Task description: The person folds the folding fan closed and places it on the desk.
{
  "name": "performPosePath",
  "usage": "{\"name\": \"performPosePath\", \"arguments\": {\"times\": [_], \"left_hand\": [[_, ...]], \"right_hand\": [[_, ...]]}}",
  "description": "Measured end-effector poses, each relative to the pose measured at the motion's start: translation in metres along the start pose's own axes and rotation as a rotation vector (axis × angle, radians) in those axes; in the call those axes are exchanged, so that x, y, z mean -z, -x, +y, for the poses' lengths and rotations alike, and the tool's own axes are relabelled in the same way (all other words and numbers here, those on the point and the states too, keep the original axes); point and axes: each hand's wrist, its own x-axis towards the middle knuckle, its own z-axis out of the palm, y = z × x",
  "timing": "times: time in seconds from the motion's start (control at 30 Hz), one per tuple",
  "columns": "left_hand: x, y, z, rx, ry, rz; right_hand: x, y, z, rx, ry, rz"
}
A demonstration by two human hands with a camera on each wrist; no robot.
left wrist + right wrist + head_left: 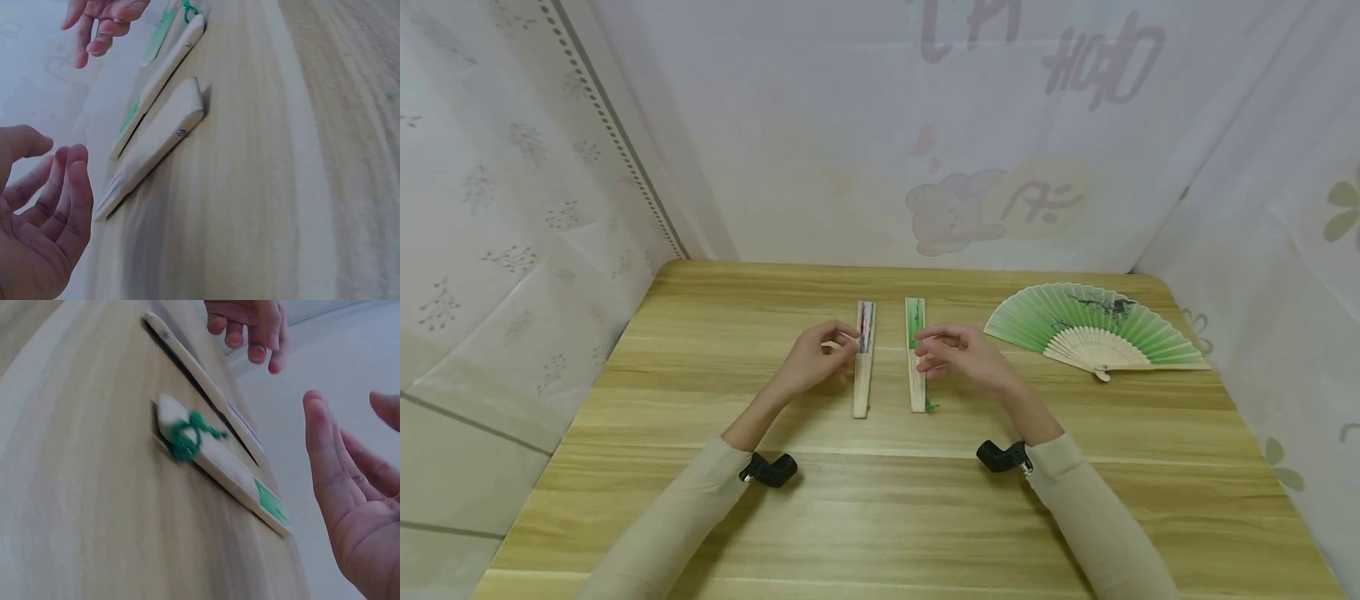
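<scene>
1. Head: nearest me are the sleeves (655,521). Beyond, on the surface (880,517), the grey-red fan (864,367) lies just right of the left hand (816,358); the green fan (917,387) is left of the right hand (966,358), partly hidden by it. Both are folded, long axes pointing away.
2. Left wrist: I see the left hand loosely open, empty; the grey-red fan shows pale wood.
3. Right wrist: the right hand is open, empty; green cord (184,451) overlaps the green fan.
</scene>
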Motion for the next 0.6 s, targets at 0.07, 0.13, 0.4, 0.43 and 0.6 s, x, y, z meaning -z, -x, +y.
{"name": "performPosePath", "arguments": {"times": [0.07,0.13,0.4,0.43,0.6], "left_hand": [[-0.001,-0.002,0.002,-0.001,0.006,-0.016],[-0.003,-0.005,0.005,0.000,0.013,-0.031],[-0.014,-0.019,0.011,-0.019,0.016,-0.081],[-0.015,-0.021,0.012,-0.025,0.021,-0.090],[-0.024,-0.029,0.015,-0.047,0.048,-0.133]], "right_hand": [[0.006,0.003,-0.001,0.015,-0.020,-0.003],[0.011,0.008,-0.003,0.024,-0.032,0.000],[0.032,0.023,-0.006,0.026,-0.026,0.025],[0.035,0.024,-0.006,0.028,-0.025,0.026],[0.045,0.031,-0.004,0.026,-0.006,0.036]]}}
